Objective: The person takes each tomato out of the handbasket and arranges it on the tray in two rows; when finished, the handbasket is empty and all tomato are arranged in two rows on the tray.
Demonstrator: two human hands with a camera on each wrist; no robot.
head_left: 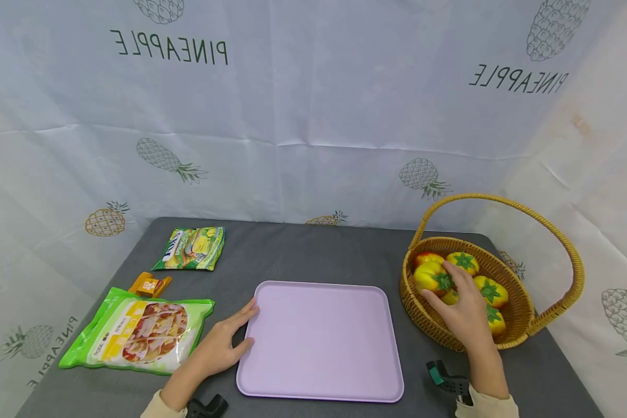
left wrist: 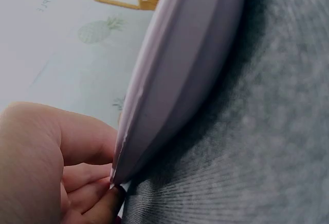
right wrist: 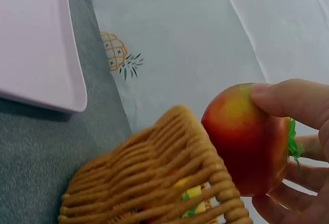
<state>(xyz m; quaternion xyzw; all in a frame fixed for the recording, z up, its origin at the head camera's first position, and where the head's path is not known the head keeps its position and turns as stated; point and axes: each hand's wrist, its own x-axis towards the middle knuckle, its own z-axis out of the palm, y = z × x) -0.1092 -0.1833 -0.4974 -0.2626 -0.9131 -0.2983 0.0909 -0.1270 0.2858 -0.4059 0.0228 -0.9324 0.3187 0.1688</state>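
Note:
My left hand (head_left: 222, 343) grips the left rim of a pale purple tray (head_left: 321, 342). In the left wrist view its thumb lies over the rim (left wrist: 134, 98), with fingertips at the outer edge. My right hand (head_left: 466, 310) reaches into a wicker basket (head_left: 425, 325) at the right. Thumb and fingers hold a red-and-yellow, lobed fruit with a green leafy cap (right wrist: 247, 136), seen above the basket's edge in the right wrist view. Several similar fruits (head_left: 491, 292) lie in the basket. The tray lies flat with nothing on it.
The basket's tall handle (head_left: 501, 200) arches over its opening. Left of the tray lie a large green-and-white food bag (head_left: 146, 334), a small orange packet (head_left: 150, 285) and a green packet (head_left: 193, 248). A pineapple-print curtain (head_left: 313, 104) hangs behind the grey table (head_left: 303, 252).

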